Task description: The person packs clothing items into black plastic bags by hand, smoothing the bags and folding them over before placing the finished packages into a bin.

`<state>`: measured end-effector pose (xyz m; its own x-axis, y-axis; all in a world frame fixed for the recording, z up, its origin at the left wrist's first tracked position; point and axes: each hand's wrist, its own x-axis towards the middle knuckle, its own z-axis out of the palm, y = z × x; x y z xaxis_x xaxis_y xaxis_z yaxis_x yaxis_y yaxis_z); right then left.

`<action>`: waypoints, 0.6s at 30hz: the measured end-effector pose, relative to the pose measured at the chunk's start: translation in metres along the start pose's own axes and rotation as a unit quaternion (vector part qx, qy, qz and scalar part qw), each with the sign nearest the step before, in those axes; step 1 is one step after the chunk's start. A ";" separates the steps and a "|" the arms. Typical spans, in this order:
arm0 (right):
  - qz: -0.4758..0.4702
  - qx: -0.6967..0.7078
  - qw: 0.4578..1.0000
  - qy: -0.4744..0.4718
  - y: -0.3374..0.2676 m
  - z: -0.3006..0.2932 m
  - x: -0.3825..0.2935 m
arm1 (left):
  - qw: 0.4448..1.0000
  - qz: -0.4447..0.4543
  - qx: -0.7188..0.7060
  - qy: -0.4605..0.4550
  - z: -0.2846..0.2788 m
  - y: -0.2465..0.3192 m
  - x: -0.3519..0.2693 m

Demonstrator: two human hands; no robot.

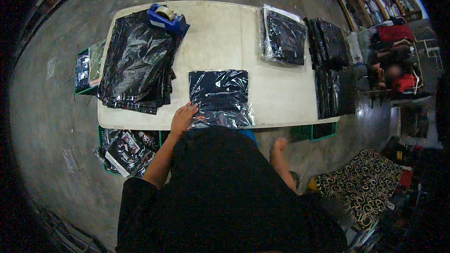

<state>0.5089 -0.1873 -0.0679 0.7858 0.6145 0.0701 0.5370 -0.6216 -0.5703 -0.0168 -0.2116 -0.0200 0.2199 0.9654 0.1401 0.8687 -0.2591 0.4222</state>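
A dark folded garment in a clear plastic bag (pixel 218 93) lies at the table's near edge, just before me. My left hand (pixel 185 114) rests flat with its fingertips on the bag's left edge. Lowered beside my body, off the table's near side, my right hand (pixel 280 144) looks curled; whether anything is inside it cannot be told. To the left lies a large stack of black plastic bags (pixel 137 63), with a blue tape dispenser (pixel 167 19) on its far corner. Bagged dark garments (pixel 284 37) are piled at the far right.
More black packages (pixel 327 66) line the right edge of the white table (pixel 211 35). Green crates stand below: one with bagged goods (pixel 130 147) at near left, others at far left and near right. A person (pixel 393 73) is beyond, at right; patterned cloth (pixel 362 182) lies near right.
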 end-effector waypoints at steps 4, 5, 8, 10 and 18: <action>-0.003 0.017 0.975 -0.222 0.007 -0.047 -0.081 | 0.999 -0.014 0.004 -0.028 0.000 -0.002 -0.003; -0.019 -0.028 0.970 -0.241 0.006 -0.048 -0.086 | 1.000 -0.014 -0.004 -0.022 0.001 -0.002 -0.001; -0.141 -0.196 0.958 -0.153 -0.005 -0.022 -0.080 | 0.999 -0.019 0.000 -0.045 0.001 -0.002 -0.003; -0.233 -0.189 0.951 -0.074 -0.029 -0.013 -0.071 | 0.997 -0.027 0.016 -0.066 0.000 -0.008 -0.004; -0.637 -0.038 0.746 -0.192 -0.177 -0.031 -0.044 | 0.997 0.034 -0.036 -0.053 -0.001 -0.021 -0.001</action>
<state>0.3886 -0.1195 0.0557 -0.5140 0.8148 0.2681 0.8004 0.5680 -0.1918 -0.0363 -0.2074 -0.0282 0.3258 0.9423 0.0766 0.8173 -0.3215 0.4782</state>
